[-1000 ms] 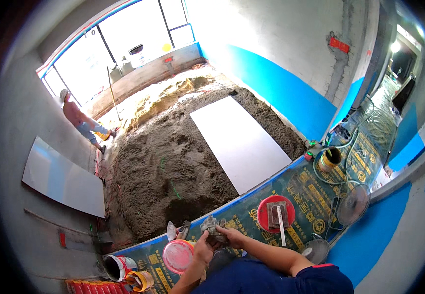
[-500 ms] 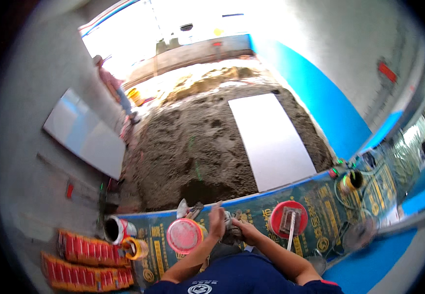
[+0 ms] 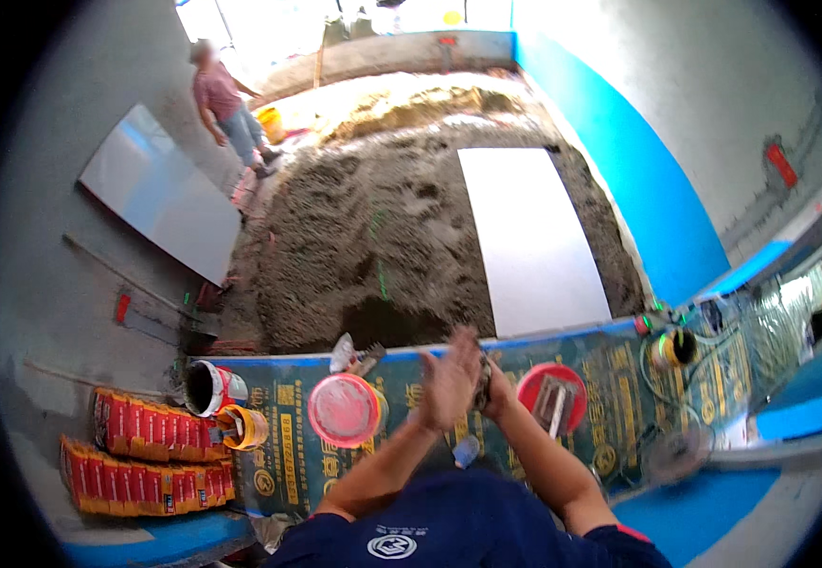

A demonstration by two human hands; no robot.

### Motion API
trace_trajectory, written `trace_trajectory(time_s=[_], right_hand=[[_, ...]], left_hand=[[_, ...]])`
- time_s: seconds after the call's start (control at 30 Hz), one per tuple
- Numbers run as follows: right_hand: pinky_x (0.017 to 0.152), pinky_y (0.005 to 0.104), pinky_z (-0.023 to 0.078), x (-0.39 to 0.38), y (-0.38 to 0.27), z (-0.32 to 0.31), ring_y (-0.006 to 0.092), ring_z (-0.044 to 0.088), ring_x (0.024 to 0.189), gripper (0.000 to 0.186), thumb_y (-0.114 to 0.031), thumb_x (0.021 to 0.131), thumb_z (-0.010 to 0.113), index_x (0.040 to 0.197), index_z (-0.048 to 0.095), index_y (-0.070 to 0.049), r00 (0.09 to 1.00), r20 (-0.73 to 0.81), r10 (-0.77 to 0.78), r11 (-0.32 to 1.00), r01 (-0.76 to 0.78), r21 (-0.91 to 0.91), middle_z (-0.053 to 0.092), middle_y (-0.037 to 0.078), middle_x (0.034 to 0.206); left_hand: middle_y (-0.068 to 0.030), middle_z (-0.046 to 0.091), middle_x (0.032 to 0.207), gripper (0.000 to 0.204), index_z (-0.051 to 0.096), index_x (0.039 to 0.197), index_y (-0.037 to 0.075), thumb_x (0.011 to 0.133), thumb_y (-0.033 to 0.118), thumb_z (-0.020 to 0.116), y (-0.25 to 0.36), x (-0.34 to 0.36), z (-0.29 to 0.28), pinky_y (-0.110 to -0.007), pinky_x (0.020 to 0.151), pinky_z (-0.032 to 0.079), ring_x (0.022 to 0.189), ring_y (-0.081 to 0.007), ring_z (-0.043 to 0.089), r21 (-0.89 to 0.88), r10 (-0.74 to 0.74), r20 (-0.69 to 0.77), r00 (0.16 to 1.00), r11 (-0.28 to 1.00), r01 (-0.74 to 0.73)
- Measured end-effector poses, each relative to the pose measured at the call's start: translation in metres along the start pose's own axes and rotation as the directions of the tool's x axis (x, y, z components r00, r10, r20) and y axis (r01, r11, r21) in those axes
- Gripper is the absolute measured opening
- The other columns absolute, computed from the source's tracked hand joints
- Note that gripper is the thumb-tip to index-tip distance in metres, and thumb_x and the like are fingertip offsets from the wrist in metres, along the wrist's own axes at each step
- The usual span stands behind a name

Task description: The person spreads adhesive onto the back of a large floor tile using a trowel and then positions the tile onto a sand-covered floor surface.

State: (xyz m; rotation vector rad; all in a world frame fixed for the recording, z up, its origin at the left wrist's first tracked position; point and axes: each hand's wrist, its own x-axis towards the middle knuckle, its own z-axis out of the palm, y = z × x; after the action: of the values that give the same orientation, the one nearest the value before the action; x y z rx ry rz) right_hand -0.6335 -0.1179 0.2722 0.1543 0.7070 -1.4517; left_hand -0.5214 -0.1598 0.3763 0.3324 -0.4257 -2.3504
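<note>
In front of my body, both hands are close together. My left hand (image 3: 451,383) has its fingers stretched out flat, its tips smeared by motion. Just to the right of it, my right hand (image 3: 498,393) is closed on a grey crumpled cloth-like thing (image 3: 482,383), mostly hidden between the hands; its kind is unclear. Below them shows a small pale-blue object (image 3: 466,452), too blurred to name. Left of my hands stands a bucket with a dusty pink-red top (image 3: 345,410). A red bucket (image 3: 577,388) with a trowel-like tool (image 3: 552,402) across it is to the right.
Ahead lies a grey mortar bed (image 3: 364,246) carrying a large white slab (image 3: 534,237). Another slab (image 3: 160,189) leans on the left wall. Red-and-yellow packs (image 3: 136,473) and open buckets (image 3: 205,390) sit left on the green floor sheet (image 3: 288,379). A person (image 3: 226,104) stands far left.
The view has tilted, and my hands appear higher. My left hand has straightened beside the grey thing, which is now less visible. The pale-blue object has come into sight below.
</note>
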Motion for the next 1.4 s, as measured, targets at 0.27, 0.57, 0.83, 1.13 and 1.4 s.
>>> trace_trajectory(time_s=[0.27, 0.57, 0.83, 1.13, 1.4], right_hand=[[0.077, 0.0356, 0.054, -0.033, -0.034, 0.033, 0.0211, 0.067, 0.086, 0.042, -0.042, 0.096, 0.047, 0.114, 0.063, -0.007, 0.989, 0.140, 0.041, 0.999, -0.046, 0.030, 0.069, 0.008, 0.102], [0.091, 0.0382, 0.048, -0.050, 0.009, 0.053, 0.0219, 0.057, 0.111, 0.056, -0.050, 0.096, 0.044, 0.133, 0.048, -0.009, 0.977, 0.198, 0.074, 0.995, -0.058, -0.083, 0.056, 0.009, 0.128], [0.083, 0.0351, 0.047, -0.004, 0.014, -0.028, 0.0246, 0.055, 0.103, 0.065, -0.061, 0.095, 0.038, 0.138, 0.040, -0.012, 0.919, 0.020, -0.395, 0.658, 0.298, -0.691, 0.054, 0.008, 0.121], [0.070, 0.0361, 0.054, -0.022, -0.020, -0.006, 0.0216, 0.064, 0.084, 0.058, -0.060, 0.092, 0.046, 0.115, 0.058, -0.008, 0.968, -0.143, -0.207, 0.924, 0.145, -0.353, 0.065, 0.007, 0.100], [0.094, 0.0457, 0.046, -0.024, 0.022, 0.010, 0.0288, 0.056, 0.109, 0.058, -0.057, 0.096, 0.037, 0.123, 0.052, -0.008, 0.992, 0.118, -0.050, 0.970, 0.076, -0.232, 0.055, 0.011, 0.126]], left_hand=[[-0.0154, 0.028, 0.151, 0.094, 0.029, 0.146, 0.007, 0.083, 0.076, 0.035, 0.069, 0.017, 0.011, -0.046, 0.115, 0.017, 0.142, -0.0308, 0.022, -0.204, -0.052, 0.183, 0.982, 0.975, 0.090], [-0.0139, 0.017, 0.155, 0.083, 0.015, 0.149, 0.003, 0.094, 0.065, 0.018, 0.031, 0.020, -0.029, -0.037, 0.117, 0.008, 0.143, -0.0257, 0.016, 0.550, 0.270, 0.129, 0.954, 0.781, -0.296], [-0.0170, 0.006, 0.157, 0.096, 0.002, 0.149, -0.001, 0.089, 0.071, 0.022, -0.055, -0.005, -0.029, -0.035, 0.116, 0.002, 0.145, -0.0272, 0.001, 0.825, 0.044, 0.086, 0.995, 0.557, -0.096], [-0.0197, 0.036, 0.144, 0.096, 0.028, 0.143, -0.006, 0.088, 0.073, 0.028, -0.017, -0.025, -0.040, -0.036, 0.111, 0.026, 0.133, -0.0275, 0.037, 0.704, -0.244, 0.087, 0.966, 0.701, 0.114], [-0.0273, 0.034, 0.144, 0.090, 0.032, 0.140, -0.008, 0.093, 0.068, 0.021, -0.017, -0.022, -0.051, -0.046, 0.114, 0.013, 0.137, -0.0398, 0.027, 0.998, 0.011, -0.057, 0.998, -0.025, 0.057]])
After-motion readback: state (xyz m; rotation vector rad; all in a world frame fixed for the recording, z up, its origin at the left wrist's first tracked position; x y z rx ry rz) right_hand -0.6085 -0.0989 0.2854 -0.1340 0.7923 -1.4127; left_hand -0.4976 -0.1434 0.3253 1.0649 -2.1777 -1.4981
